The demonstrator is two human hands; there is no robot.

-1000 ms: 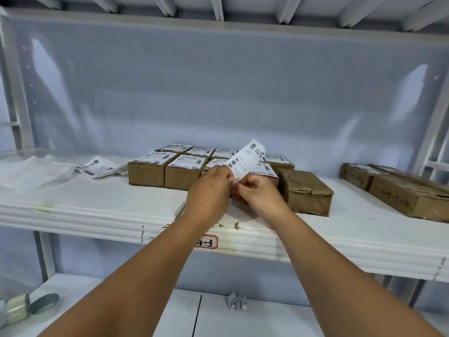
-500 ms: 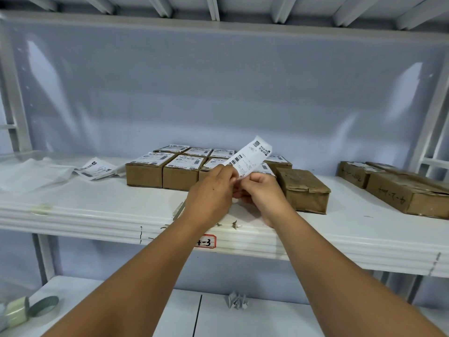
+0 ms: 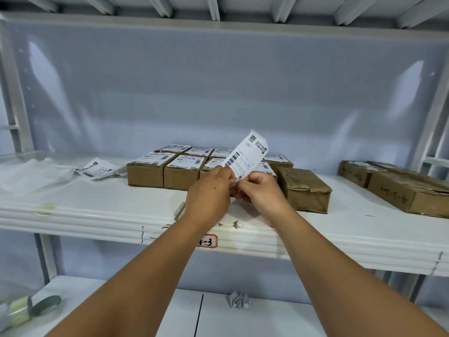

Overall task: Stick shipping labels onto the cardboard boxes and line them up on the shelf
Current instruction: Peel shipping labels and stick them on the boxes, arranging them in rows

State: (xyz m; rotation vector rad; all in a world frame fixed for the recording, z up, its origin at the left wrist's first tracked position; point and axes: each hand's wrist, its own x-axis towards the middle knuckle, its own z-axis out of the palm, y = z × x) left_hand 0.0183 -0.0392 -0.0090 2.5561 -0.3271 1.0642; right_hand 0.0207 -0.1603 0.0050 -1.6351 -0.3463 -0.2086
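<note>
Your left hand (image 3: 209,190) and right hand (image 3: 261,192) both pinch the bottom edge of a shipping label (image 3: 246,155), holding it tilted up over the white shelf (image 3: 97,205), in front of the labelled boxes (image 3: 165,170) and just left of a bare cardboard box (image 3: 305,188).

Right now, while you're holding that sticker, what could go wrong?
The left hand and right hand pinch only the label at its bottom edge, so its loose top might flop over and stick to itself. The bare box has a crumpled-looking top, so the label could go on wrinkled.
</note>
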